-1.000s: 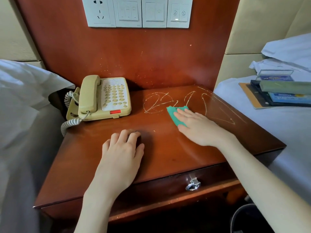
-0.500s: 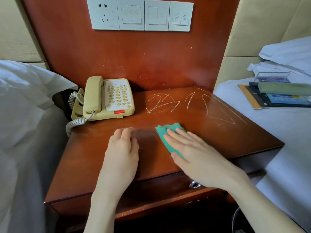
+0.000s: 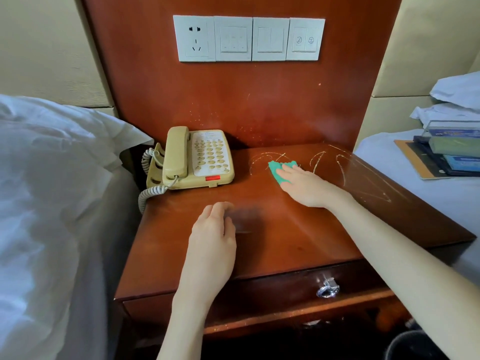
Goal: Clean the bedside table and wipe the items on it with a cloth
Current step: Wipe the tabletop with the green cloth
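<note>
Nearest you, below your left wrist, the drawer front carries a metal ring pull [image 3: 327, 288], off to the right of that wrist and under your right forearm. Your left hand [image 3: 211, 237] lies palm down on the bedside table [image 3: 285, 237], fingers relaxed and together, gripping nothing; its fingertips look blurred, so you cannot tell exactly how they sit.

Beyond it and to the right, your right hand [image 3: 304, 185] is stretched across the top with straight fingers pressing flat on the green cloth [image 3: 279, 170]. The cloth sticks out past your fingertips toward the back of the table, its wavy edge showing on the far side. It lies on the pale scribbled marks [image 3: 327, 165]: some curve just left of the cloth, and more run to the right of your hand as far as the table's right edge.

To the left of the cloth, and past your left hand, the beige telephone [image 3: 197, 158] sits at the back left corner, handset on its cradle, its coiled cord hanging over the left edge.

Farther right of your right arm, a stack of books [image 3: 449, 152] rests on a bed. Above everything, on the wooden back panel, is a row of white wall switches [image 3: 249, 38] with a socket at its left end.
</note>
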`<state>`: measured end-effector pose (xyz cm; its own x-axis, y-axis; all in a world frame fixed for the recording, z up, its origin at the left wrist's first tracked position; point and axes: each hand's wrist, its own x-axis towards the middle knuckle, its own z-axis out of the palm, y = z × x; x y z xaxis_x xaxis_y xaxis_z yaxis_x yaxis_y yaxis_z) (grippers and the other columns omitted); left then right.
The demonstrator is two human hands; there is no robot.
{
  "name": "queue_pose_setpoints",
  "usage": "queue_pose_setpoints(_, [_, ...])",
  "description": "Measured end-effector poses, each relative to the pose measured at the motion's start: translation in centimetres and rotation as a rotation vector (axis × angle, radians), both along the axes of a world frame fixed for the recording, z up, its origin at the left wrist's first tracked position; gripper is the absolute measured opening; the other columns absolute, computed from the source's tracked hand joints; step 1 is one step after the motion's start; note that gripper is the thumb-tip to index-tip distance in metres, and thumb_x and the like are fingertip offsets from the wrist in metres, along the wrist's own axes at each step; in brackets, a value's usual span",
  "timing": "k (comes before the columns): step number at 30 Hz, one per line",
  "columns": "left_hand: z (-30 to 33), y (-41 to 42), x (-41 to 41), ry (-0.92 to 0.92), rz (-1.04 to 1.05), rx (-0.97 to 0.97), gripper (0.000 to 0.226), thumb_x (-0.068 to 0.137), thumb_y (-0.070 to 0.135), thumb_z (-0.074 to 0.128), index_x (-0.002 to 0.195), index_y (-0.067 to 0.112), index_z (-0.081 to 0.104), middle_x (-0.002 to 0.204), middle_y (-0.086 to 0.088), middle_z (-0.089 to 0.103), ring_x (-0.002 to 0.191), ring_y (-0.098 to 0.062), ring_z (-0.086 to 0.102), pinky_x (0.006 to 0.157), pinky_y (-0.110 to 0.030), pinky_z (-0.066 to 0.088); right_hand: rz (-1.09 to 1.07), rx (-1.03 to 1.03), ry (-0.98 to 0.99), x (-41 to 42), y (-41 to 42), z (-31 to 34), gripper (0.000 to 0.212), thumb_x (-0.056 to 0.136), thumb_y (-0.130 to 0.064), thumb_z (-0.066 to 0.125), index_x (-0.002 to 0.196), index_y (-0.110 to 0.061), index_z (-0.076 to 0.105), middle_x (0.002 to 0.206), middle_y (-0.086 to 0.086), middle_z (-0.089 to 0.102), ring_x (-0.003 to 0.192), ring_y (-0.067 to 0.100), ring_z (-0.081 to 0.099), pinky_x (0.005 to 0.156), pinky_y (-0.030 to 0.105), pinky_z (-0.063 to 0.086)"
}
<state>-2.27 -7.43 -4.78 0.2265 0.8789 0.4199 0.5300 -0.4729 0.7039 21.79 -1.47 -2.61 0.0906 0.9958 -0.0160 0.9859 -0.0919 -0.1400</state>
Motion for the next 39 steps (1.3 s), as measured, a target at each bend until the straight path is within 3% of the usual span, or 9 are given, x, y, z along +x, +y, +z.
queue_pose_setpoints(6, [-0.2,0.2,0.1,-0.001,-0.005,0.006,0.030,0.100,0.011,0.042,0.125,0.019,0.056,0.117,0.008,0.057,0.107,-0.008,0.053,0.085,-0.011,0.036,0.021,0.072,-0.013,0.0,-6.0,-1.6,0.051,0.103,-0.032,0.024,0.152,-0.022,0.013,0.160,-0.003,0.007,0.147,0.017,0.001,0.115,0.030,0.001])
queue_pose_setpoints(13, [0.3,0.4,-0.2,-0.098,-0.016,-0.044,0.028,0.100,0.009,0.042,0.113,0.023,0.062,0.106,0.010,0.064,0.094,-0.002,0.058,0.071,0.002,0.038,0.223,0.011,-0.078,-3.8,-5.8,-2.1,0.052,0.103,-0.024,0.030,0.152,-0.019,0.014,0.160,0.003,0.007,0.147,0.021,0.002,0.118,0.035,0.001])
queue_pose_setpoints(16, [0.5,0.8,-0.8,-0.007,-0.014,-0.014,0.026,0.100,0.014,0.043,0.116,0.024,0.061,0.111,0.009,0.063,0.103,-0.008,0.058,0.083,-0.013,0.044,0.249,0.010,-0.070,-5.2,-3.5,-1.2,0.053,0.102,-0.026,0.028,0.152,-0.019,0.013,0.160,0.002,0.006,0.147,0.021,0.001,0.117,0.036,0.003])
queue_pose_setpoints(19, [0.6,1.8,-2.0,0.231,0.047,0.050,0.029,0.101,0.023,0.041,0.126,0.023,0.056,0.122,0.006,0.059,0.112,-0.016,0.053,0.095,-0.034,0.044,0.242,0.002,-0.073,-5.9,-0.7,-0.2,0.053,0.102,-0.028,0.025,0.152,-0.019,0.011,0.160,0.002,0.004,0.147,0.021,0.000,0.117,0.036,0.004])
queue_pose_setpoints(22, [0.3,2.6,-3.2,0.419,0.110,0.062,0.035,0.102,0.028,0.036,0.135,0.025,0.047,0.132,0.005,0.052,0.120,-0.017,0.048,0.099,-0.034,0.037,0.216,0.010,-0.065,-6.4,2.6,0.2,0.051,0.102,-0.026,0.024,0.150,-0.013,0.019,0.159,0.008,0.010,0.146,0.026,0.006,0.117,0.039,0.009])
queue_pose_setpoints(27, [-0.7,2.3,-3.4,0.490,0.078,0.091,0.038,0.103,0.032,0.029,0.138,0.029,0.042,0.139,0.011,0.045,0.129,-0.012,0.039,0.105,-0.030,0.029,0.169,0.046,-0.041,-6.5,7.6,0.0,0.053,0.100,-0.025,0.023,0.151,-0.011,0.017,0.159,0.010,0.013,0.146,0.028,0.007,0.117,0.041,0.009])
queue_pose_setpoints(39, [-0.7,2.7,-4.1,0.381,0.038,0.041,0.035,0.104,0.020,0.031,0.133,0.023,0.048,0.134,0.005,0.050,0.121,-0.015,0.044,0.100,-0.029,0.033,-0.090,0.077,-0.096,-1.1,8.8,-0.1,0.051,0.103,-0.030,0.020,0.151,-0.012,0.015,0.159,0.008,0.014,0.146,0.026,0.013,0.117,0.043,0.012])
